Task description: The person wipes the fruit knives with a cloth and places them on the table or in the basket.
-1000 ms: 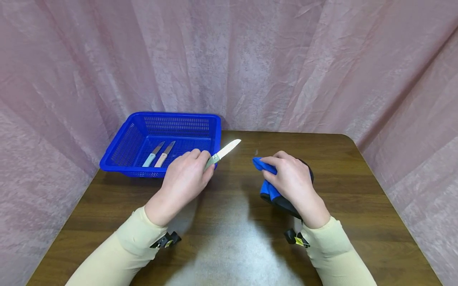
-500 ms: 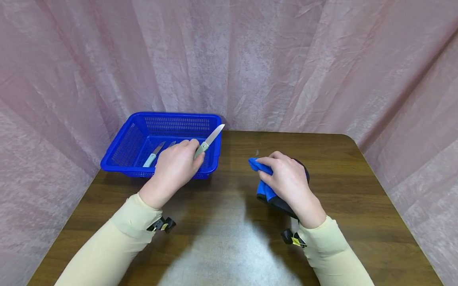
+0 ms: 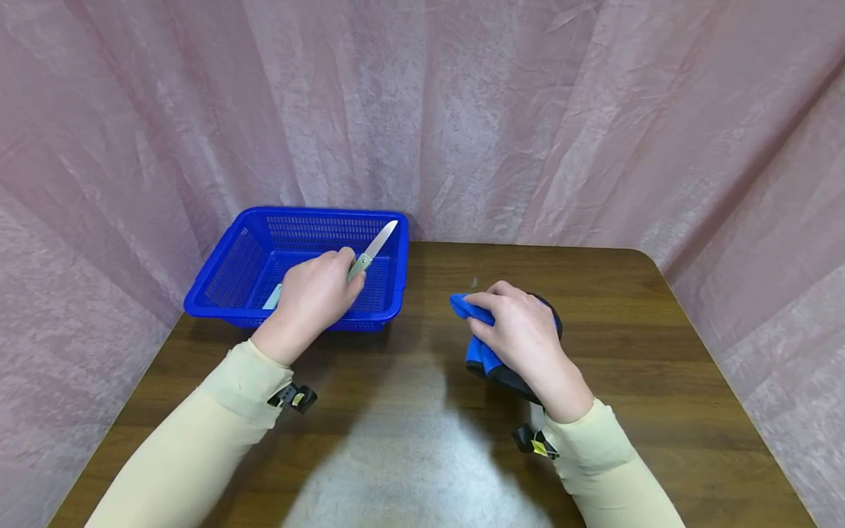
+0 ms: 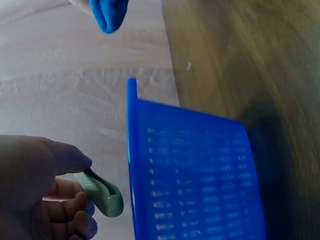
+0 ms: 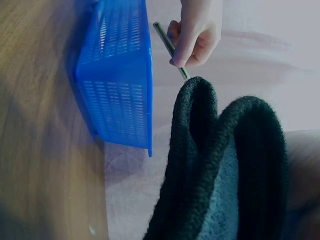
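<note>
My left hand (image 3: pixel 313 290) grips a small paring knife (image 3: pixel 381 239) by its pale green handle. The blade points up and away, over the right part of the blue plastic basket (image 3: pixel 317 212). In the left wrist view the handle (image 4: pixel 106 197) shows between thumb and curled fingers, above the basket's rim. Below that hand, inside the basket, part of a light blue knife handle (image 3: pixel 273 297) shows; the rest is hidden. My right hand (image 3: pixel 524 334) holds a folded blue cloth (image 3: pixel 482 356) with black edging, pinching one corner between thumb and fingers.
The basket stands at the back left of a brown wooden table (image 3: pixel 627 352). A pink curtain (image 3: pixel 502 132) hangs behind the table and along both sides. A small pale mark (image 3: pixel 474 281) lies near the back edge.
The left hand has moved left and away with the knife, from the basket's right side to over it, covering a pink-handled knife lying there. The right hand and cloth have shifted slightly left.
</note>
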A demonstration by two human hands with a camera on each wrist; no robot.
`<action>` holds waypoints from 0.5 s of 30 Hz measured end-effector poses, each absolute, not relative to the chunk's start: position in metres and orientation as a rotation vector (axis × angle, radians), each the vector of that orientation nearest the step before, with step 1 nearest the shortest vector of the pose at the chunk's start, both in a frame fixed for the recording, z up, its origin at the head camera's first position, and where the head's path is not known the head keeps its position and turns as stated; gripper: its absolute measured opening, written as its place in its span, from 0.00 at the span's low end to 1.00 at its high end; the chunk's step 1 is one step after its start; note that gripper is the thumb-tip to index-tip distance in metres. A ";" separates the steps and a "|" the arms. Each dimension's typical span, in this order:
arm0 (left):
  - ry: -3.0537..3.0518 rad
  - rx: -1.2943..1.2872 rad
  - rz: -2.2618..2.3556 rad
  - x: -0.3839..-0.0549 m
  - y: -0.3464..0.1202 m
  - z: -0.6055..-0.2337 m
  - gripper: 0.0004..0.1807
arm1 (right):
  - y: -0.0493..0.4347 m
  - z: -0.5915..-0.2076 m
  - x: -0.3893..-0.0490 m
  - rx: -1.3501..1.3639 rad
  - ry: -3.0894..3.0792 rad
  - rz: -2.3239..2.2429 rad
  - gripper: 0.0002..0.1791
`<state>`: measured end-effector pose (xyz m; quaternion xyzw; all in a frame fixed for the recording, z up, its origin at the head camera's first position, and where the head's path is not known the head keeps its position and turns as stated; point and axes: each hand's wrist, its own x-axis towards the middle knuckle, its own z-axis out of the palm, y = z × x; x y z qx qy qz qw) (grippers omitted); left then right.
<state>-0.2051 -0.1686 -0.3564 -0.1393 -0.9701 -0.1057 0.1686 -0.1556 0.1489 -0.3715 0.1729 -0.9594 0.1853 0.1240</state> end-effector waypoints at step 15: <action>-2.909 -0.292 -0.268 -0.227 -0.186 -0.369 0.15 | 0.144 -0.376 -0.155 0.534 -2.797 0.538 0.19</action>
